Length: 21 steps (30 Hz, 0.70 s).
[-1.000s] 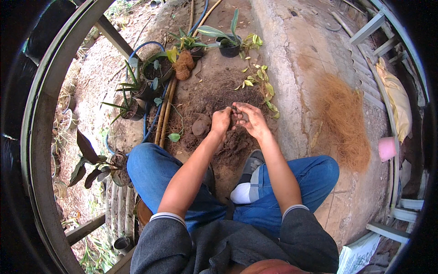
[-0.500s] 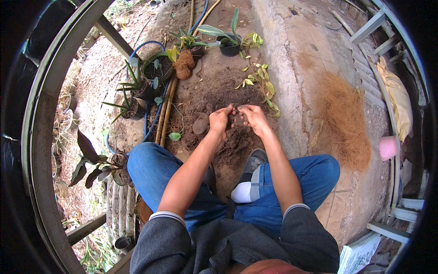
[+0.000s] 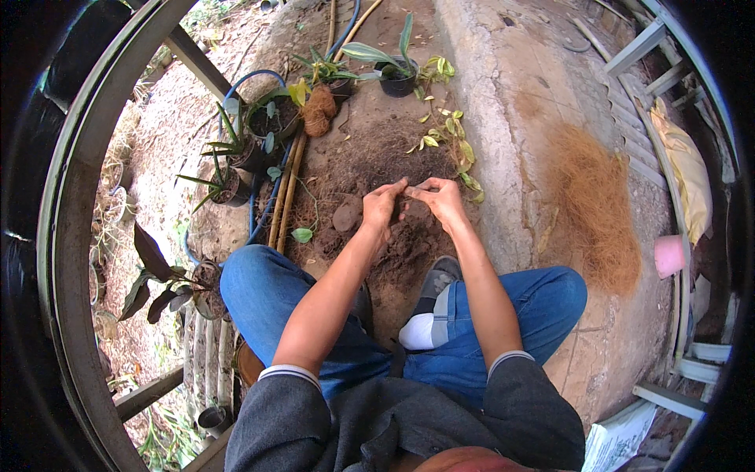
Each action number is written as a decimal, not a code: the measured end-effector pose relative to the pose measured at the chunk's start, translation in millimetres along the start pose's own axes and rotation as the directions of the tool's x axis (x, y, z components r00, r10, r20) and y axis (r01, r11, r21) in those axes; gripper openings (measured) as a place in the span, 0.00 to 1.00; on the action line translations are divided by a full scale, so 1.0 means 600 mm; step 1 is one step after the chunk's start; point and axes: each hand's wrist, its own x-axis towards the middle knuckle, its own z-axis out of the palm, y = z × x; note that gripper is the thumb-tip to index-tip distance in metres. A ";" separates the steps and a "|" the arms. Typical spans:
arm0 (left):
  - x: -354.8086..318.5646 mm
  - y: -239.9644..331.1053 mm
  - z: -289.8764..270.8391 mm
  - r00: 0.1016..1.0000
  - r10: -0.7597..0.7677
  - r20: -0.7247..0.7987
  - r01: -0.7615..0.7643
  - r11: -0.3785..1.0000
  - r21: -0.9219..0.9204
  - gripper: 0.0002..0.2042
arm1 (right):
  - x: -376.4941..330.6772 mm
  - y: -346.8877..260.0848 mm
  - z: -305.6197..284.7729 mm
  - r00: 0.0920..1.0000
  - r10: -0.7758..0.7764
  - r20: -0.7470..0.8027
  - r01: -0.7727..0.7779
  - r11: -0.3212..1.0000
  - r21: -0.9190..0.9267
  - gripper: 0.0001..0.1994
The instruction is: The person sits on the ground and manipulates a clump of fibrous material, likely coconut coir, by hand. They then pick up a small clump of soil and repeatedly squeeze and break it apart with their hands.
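Note:
My left hand and my right hand meet over a heap of dark, crumbly soil. The fingers of both are bent and pinched, with the fingertips touching or nearly so. Whatever lies between them is too small to make out. Just left of my left hand, a round brown clump rests on the soil. Beyond my hands spreads a patch of fine dark roots and loose soil. A trailing vine with yellow-green leaves lies along its right side.
Potted plants, a blue hose and bamboo poles line the left. A black pot with a striped plant stands at the far end. Brown coconut fibre covers concrete at right, near a pink pot.
My right hand's fingers have shifted slightly left and closed in against my left fingertips. My left hand has barely moved. The pots, soil and fibre stay where they were.

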 end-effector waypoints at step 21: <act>0.003 -0.010 -0.019 0.913 -0.180 0.365 0.216 0.974 -0.061 0.07 | 0.005 -0.006 -0.044 0.960 -0.015 0.279 0.015 1.000 0.001 0.10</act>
